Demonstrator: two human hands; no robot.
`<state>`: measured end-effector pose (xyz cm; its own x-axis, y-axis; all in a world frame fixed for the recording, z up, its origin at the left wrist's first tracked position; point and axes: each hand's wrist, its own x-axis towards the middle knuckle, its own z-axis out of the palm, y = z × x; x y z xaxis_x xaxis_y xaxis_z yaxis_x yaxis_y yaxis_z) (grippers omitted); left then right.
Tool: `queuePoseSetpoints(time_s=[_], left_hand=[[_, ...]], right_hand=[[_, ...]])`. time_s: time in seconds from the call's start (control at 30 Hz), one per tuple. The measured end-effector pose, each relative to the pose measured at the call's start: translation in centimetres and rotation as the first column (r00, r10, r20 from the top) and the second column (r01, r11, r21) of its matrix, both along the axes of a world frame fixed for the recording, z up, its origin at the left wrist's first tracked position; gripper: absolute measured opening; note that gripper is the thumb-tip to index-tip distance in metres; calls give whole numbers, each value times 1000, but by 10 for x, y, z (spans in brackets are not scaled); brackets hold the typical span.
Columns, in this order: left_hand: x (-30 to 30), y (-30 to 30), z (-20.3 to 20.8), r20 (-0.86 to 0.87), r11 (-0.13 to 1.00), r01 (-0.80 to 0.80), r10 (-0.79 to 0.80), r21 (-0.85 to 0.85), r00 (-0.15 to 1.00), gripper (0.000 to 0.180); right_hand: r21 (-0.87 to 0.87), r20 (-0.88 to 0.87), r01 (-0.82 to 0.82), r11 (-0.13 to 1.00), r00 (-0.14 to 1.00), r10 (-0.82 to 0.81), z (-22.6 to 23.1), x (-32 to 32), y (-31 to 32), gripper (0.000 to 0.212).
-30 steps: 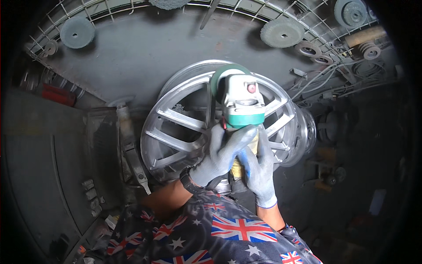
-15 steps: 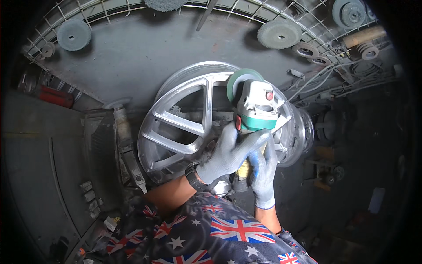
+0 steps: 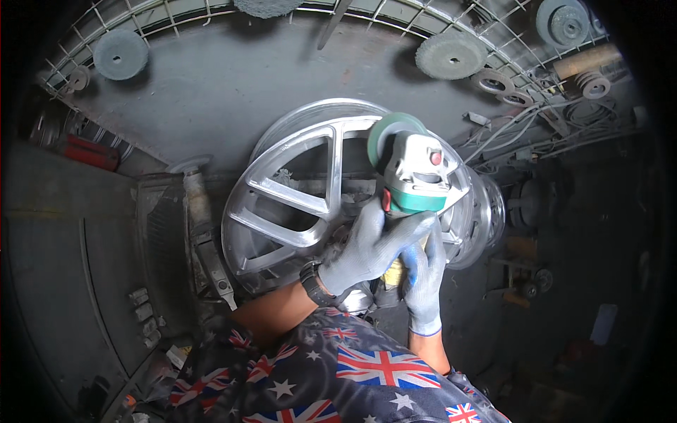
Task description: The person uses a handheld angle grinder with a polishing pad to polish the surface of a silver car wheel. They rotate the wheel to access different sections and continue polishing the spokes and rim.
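Note:
A bare-metal alloy wheel rim (image 3: 282,229) with broad spokes stands tilted in front of me. Over its right side I hold an angle grinder (image 3: 417,173) with a white and green body and a round green-edged disc. The disc is at the rim's upper spokes; whether it touches the metal I cannot tell. My left hand (image 3: 367,247), in a grey glove, is closed round the grinder just below its green collar. Lower on the body, my right hand (image 3: 423,282), gloved in grey with blue, grips it too. Both palms hide much of the grinder's handle.
Round grey abrasive wheels (image 3: 451,56) hang on a wire rack (image 3: 162,20) at the back. Cables (image 3: 557,130) run along the right. To the left of the rim lies a long metal bar tool (image 3: 215,268), and farther left a red object (image 3: 92,153). Another rim (image 3: 486,211) stands behind at right.
The grinder and both hands have shifted very slightly to the right and down. The grip looks the same, and the rim keeps its place.

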<state>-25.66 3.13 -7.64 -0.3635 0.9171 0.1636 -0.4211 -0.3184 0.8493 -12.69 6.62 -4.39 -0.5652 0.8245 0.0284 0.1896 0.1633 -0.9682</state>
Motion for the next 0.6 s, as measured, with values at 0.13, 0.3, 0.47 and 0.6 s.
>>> queuePoseSetpoints(time_s=[0.13, 0.3, 0.47, 0.6], left_hand=[[-3, 0, 2, 11, 999, 24, -24, -21, 1000, 30], [3, 5, -5, 41, 999, 12, -14, 43, 999, 31], [12, 20, 7, -82, 998, 49, -46, 29, 996, 34], [3, 3, 11, -9, 993, 96, -95, 71, 995, 33]], right_hand=[[-5, -32, 14, 1000, 999, -14, -5, 0, 0, 54], [-18, -48, -28, 999, 998, 27, -5, 1, 2, 50], [158, -94, 98, 983, 992, -84, -1, 4, -1, 46], [149, -15, 76, 986, 997, -75, 1, 4, -7, 49]])
